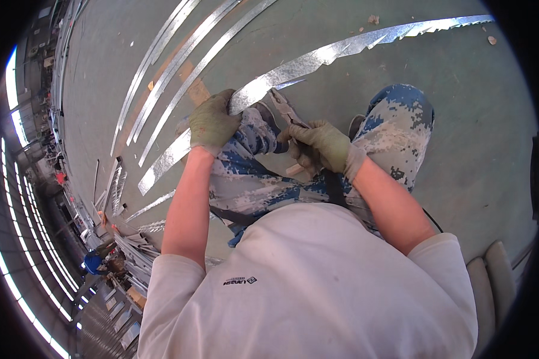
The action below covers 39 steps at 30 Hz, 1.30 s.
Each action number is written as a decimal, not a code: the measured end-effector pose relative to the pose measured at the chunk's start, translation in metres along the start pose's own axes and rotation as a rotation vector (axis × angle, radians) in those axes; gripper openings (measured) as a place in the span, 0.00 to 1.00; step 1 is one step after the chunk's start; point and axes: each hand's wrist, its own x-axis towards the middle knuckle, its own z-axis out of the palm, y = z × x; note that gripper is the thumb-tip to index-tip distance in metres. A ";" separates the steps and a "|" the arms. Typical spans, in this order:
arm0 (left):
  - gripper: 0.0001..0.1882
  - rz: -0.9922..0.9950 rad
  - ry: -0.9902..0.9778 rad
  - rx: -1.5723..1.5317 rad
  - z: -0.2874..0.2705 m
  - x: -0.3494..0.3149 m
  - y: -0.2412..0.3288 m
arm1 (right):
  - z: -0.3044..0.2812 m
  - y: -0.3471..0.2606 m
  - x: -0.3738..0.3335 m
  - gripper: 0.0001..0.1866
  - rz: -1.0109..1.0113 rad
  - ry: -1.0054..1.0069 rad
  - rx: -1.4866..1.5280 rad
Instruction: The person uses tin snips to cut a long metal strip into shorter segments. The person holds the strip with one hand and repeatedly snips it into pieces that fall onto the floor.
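Observation:
A long, shiny metal strip (305, 64) runs from near my left knee up to the far right, its far stretch cut into jagged teeth along one edge. My gloved left hand (214, 124) is closed around this strip, whose near end sticks out below the wrist. In my gloved right hand (317, 143) is a pair of pliers (286, 107), held by the handles. The pliers' jaws are close to the strip's lower edge, beside a thin metal sliver (291, 83). Whether the jaws touch the strip I cannot tell.
Several more metal strips (176, 75) lie on the green floor at the far left, over a piece of cardboard (198, 92). Metal profiles are heaped (135, 254) at the left. A person in a blue helmet (92, 262) is beyond them. A chair-like pad (497, 275) stands at the right.

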 end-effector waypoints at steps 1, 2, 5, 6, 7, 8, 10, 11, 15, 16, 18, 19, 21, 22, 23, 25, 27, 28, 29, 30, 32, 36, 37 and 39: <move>0.22 0.003 0.009 -0.007 0.000 -0.001 0.000 | -0.003 0.004 0.001 0.18 -0.021 -0.065 0.067; 0.23 0.001 0.019 -0.018 0.000 -0.001 -0.002 | -0.006 0.008 0.001 0.19 -0.043 -0.130 0.133; 0.23 0.003 0.038 -0.030 0.001 0.001 -0.005 | -0.006 0.011 -0.002 0.20 -0.059 -0.290 0.302; 0.23 0.002 0.032 -0.018 0.001 0.000 -0.003 | -0.008 0.013 0.000 0.21 -0.054 -0.313 0.301; 0.22 0.007 0.032 -0.010 -0.001 0.000 -0.002 | -0.010 0.013 0.002 0.21 -0.055 -0.335 0.295; 0.23 -0.002 0.011 -0.012 -0.002 0.000 -0.001 | -0.011 0.013 0.003 0.21 -0.056 -0.355 0.289; 0.23 -0.022 -0.027 -0.020 -0.001 -0.001 -0.004 | -0.005 0.014 0.004 0.21 -0.039 -0.288 0.275; 0.23 -0.013 -0.030 0.004 0.002 0.001 -0.006 | -0.002 0.013 0.003 0.21 -0.030 -0.254 0.265; 0.24 -0.008 -0.031 0.036 0.006 0.010 -0.010 | 0.006 0.006 0.005 0.21 -0.017 -0.027 0.009; 0.25 -0.011 -0.031 0.027 0.007 0.011 -0.010 | 0.007 0.007 0.008 0.21 -0.003 0.041 -0.069; 0.25 -0.005 -0.036 0.034 0.008 0.012 -0.009 | 0.003 0.012 0.013 0.22 -0.021 0.127 -0.158; 0.25 -0.006 -0.034 0.037 0.008 0.012 -0.009 | 0.001 0.016 0.017 0.23 -0.056 0.143 -0.174; 0.25 -0.015 -0.049 0.032 0.006 0.011 -0.008 | -0.005 0.020 0.022 0.24 -0.076 0.177 -0.234; 0.25 -0.020 -0.058 0.030 0.006 0.011 -0.008 | -0.005 0.018 0.023 0.24 -0.062 0.197 -0.276; 0.24 -0.011 -0.046 0.030 0.006 0.010 -0.008 | -0.004 0.017 0.023 0.24 -0.048 0.216 -0.319; 0.24 0.004 -0.025 0.027 0.009 0.009 -0.010 | -0.002 0.018 0.022 0.24 -0.117 0.234 -0.327; 0.23 0.001 -0.030 0.036 0.009 0.009 -0.010 | 0.000 0.019 0.023 0.24 -0.162 0.244 -0.331; 0.23 0.002 -0.035 0.042 0.008 0.009 -0.009 | -0.001 0.020 0.025 0.24 -0.174 0.247 -0.327; 0.23 0.010 -0.031 0.047 0.009 0.010 -0.009 | -0.002 0.022 0.027 0.24 -0.187 0.250 -0.324; 0.22 0.019 -0.028 0.052 0.009 0.010 -0.009 | -0.005 0.023 0.031 0.24 -0.189 0.260 -0.321; 0.22 0.024 -0.020 0.065 0.011 0.010 -0.011 | -0.008 0.027 0.037 0.24 -0.191 0.277 -0.313; 0.21 0.013 -0.022 0.082 0.013 0.012 -0.012 | -0.008 0.025 0.036 0.19 -0.164 0.291 -0.273; 0.21 0.006 -0.029 0.085 0.012 0.012 -0.012 | -0.004 0.022 0.032 0.17 -0.167 0.290 -0.267; 0.21 0.019 -0.015 0.080 0.019 0.014 -0.021 | -0.004 0.019 0.029 0.14 -0.124 0.178 -0.128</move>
